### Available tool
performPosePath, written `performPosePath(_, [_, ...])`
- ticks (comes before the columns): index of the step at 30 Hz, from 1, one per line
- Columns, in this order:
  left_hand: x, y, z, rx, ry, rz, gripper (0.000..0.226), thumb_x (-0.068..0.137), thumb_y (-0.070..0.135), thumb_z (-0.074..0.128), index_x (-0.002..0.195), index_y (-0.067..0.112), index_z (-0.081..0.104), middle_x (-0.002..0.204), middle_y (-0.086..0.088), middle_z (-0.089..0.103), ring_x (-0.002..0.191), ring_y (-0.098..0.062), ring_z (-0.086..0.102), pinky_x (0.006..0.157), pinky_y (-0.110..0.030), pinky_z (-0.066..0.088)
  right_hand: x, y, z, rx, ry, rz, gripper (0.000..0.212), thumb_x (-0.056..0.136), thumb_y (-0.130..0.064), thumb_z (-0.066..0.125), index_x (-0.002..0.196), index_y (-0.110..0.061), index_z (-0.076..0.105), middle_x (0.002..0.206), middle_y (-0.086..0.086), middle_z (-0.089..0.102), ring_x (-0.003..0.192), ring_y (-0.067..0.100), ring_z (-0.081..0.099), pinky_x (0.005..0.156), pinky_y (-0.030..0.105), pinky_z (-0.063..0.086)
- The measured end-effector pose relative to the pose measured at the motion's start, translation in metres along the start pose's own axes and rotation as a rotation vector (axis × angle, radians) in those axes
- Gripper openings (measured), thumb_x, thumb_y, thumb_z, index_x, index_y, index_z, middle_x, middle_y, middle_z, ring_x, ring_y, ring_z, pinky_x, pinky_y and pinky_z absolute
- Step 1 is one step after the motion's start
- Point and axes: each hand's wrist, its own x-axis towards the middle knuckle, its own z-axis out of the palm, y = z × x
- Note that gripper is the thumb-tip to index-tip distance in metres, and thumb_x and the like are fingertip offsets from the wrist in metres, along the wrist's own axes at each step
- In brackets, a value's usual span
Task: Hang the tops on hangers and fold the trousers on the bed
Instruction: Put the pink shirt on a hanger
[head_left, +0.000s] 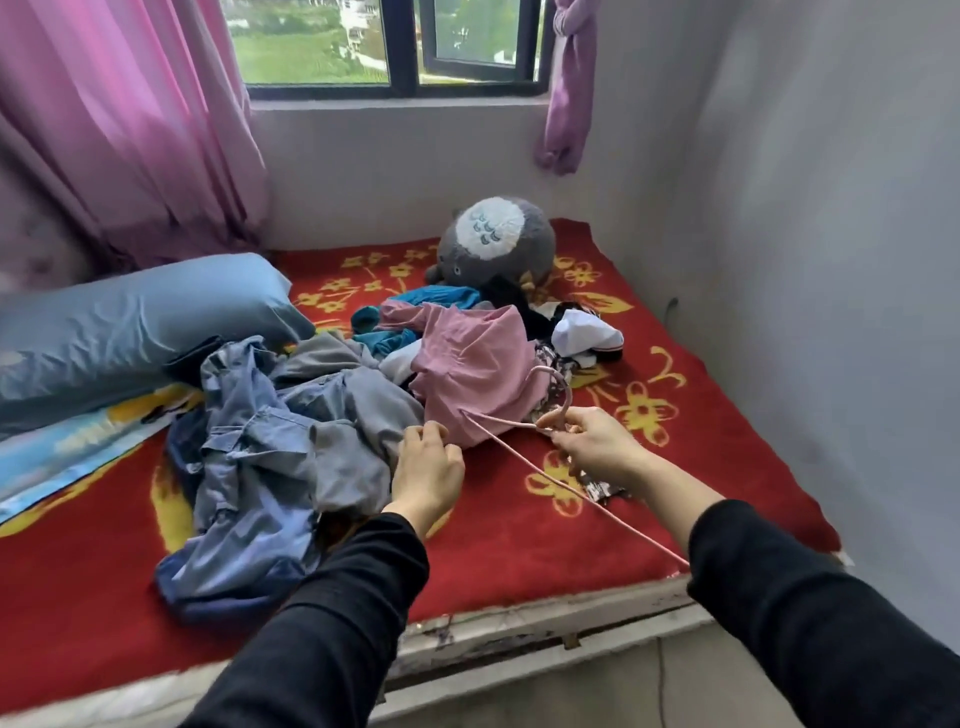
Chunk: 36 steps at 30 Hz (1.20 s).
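Our right hand (597, 447) has its grip round the thin pink wire hanger (519, 452); our left hand (428, 467), we cannot tell; we should first open the crumpled pink top (467, 358)

At your left lies a blue pillow (130, 327), resting on a blue and yellow printed sheet (78, 447). A red blanket with yellow flowers (519, 530) spreads before you. At its far end a grey plush toy (493, 244) lies against the wall (389, 171). Above it you see a dark-framed window (405, 47), with a pink curtain (119, 119) on the left and a knotted purple curtain (569, 88) on the right.
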Motion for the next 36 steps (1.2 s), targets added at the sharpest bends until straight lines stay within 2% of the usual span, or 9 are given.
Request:
performPosePath(4, [0.068, 0.003, 0.022, -0.040, -0.056, -0.094, 0.035, 0.093, 0.019, 0.041, 0.126, 0.008, 0.048, 0.134, -0.016, 0.042, 0.125, -0.031, 0.039, 0.107, -0.039, 0.032, 0.075, 0.015, -0.014, 0.019, 0.046, 0.032, 0.024, 0.093, -0.007, 0.050, 0.101, -0.020, 0.069, 0.075, 0.003, 0.054, 0.054, 0.015, 0.051, 0.043, 0.020, 0.043])
performPosePath(9, [0.156, -0.007, 0.052, -0.058, -0.073, -0.204, 0.033, 0.093, 0.019, 0.041, 0.123, 0.008, 0.049, 0.130, -0.017, 0.044, 0.122, -0.031, 0.043, 0.103, -0.038, 0.033, 0.173, 0.028, -0.023, -0.051, 0.066, 0.052, 0.027, 0.089, -0.009, 0.050, 0.102, -0.023, 0.071, 0.081, 0.004, 0.068, 0.068, 0.020, 0.061, 0.074, 0.039, 0.052])
performPosePath(12, [0.200, -0.016, 0.068, -0.102, -0.060, -0.300, 0.032, 0.093, 0.018, 0.041, 0.123, 0.008, 0.049, 0.129, -0.018, 0.045, 0.119, -0.032, 0.045, 0.099, -0.037, 0.033, 0.230, 0.037, -0.021, -0.045, 0.069, 0.057, 0.028, 0.088, -0.010, 0.049, 0.097, -0.026, 0.070, 0.056, -0.014, 0.056, 0.050, 0.002, 0.052, 0.060, 0.027, 0.048])
performPosePath(15, [0.240, -0.031, 0.087, -0.141, -0.066, -0.395, 0.033, 0.093, 0.018, 0.041, 0.123, 0.009, 0.048, 0.130, -0.016, 0.044, 0.116, -0.031, 0.047, 0.097, -0.036, 0.034, 0.282, 0.051, -0.013, -0.040, 0.055, 0.060, 0.028, 0.089, -0.010, 0.047, 0.096, -0.024, 0.070, 0.047, -0.017, 0.048, 0.047, 0.003, 0.045, 0.053, 0.027, 0.041])
performPosePath(21, [0.317, -0.069, 0.118, -0.164, -0.016, -0.475, 0.035, 0.091, 0.017, 0.044, 0.125, 0.007, 0.049, 0.129, -0.016, 0.048, 0.119, -0.032, 0.046, 0.099, -0.039, 0.036, 0.360, 0.081, 0.007, -0.123, 0.104, 0.040, 0.023, 0.091, -0.014, 0.048, 0.102, -0.022, 0.068, 0.072, -0.007, 0.056, 0.068, 0.015, 0.050, 0.058, 0.028, 0.036])
performPosePath(25, [0.371, -0.095, 0.139, -0.261, 0.058, -0.470, 0.015, 0.090, 0.021, 0.050, 0.102, 0.012, 0.047, 0.106, -0.007, 0.053, 0.106, -0.029, 0.050, 0.082, -0.035, 0.036, 0.394, 0.101, 0.023, -0.133, 0.138, 0.056, 0.025, 0.091, -0.013, 0.047, 0.104, -0.023, 0.066, 0.089, 0.004, 0.062, 0.081, 0.020, 0.055, 0.067, 0.031, 0.035])
performPosePath(29, [0.407, -0.113, 0.157, -0.425, 0.047, -0.538, 0.041, 0.086, 0.026, 0.061, 0.123, 0.009, 0.051, 0.111, -0.003, 0.060, 0.103, -0.024, 0.058, 0.088, -0.035, 0.046, 0.408, 0.118, 0.040, -0.095, 0.159, 0.085, 0.016, 0.089, -0.012, 0.051, 0.096, -0.019, 0.064, 0.089, 0.003, 0.062, 0.082, 0.021, 0.056, 0.070, 0.031, 0.036])
performPosePath(31, [0.410, -0.116, 0.163, -0.434, 0.003, -0.532, 0.032, 0.088, 0.028, 0.064, 0.113, 0.010, 0.056, 0.101, -0.004, 0.061, 0.091, -0.024, 0.060, 0.083, -0.035, 0.047, 0.409, 0.122, 0.046, -0.059, 0.148, 0.103, 0.009, 0.089, -0.015, 0.056, 0.088, -0.011, 0.065, 0.085, 0.007, 0.064, 0.082, 0.023, 0.057, 0.070, 0.035, 0.040])
performPosePath(36, [0.396, -0.096, 0.159, -0.586, -0.143, -0.294, 0.017, 0.091, 0.018, 0.062, 0.078, 0.016, 0.051, 0.072, 0.000, 0.052, 0.062, -0.014, 0.046, 0.061, -0.030, 0.041, 0.415, 0.123, 0.062, 0.038, 0.136, 0.085, 0.037, 0.091, -0.028, 0.064, 0.069, 0.002, 0.060, 0.065, 0.017, 0.056, 0.068, 0.026, 0.051, 0.062, 0.035, 0.035])
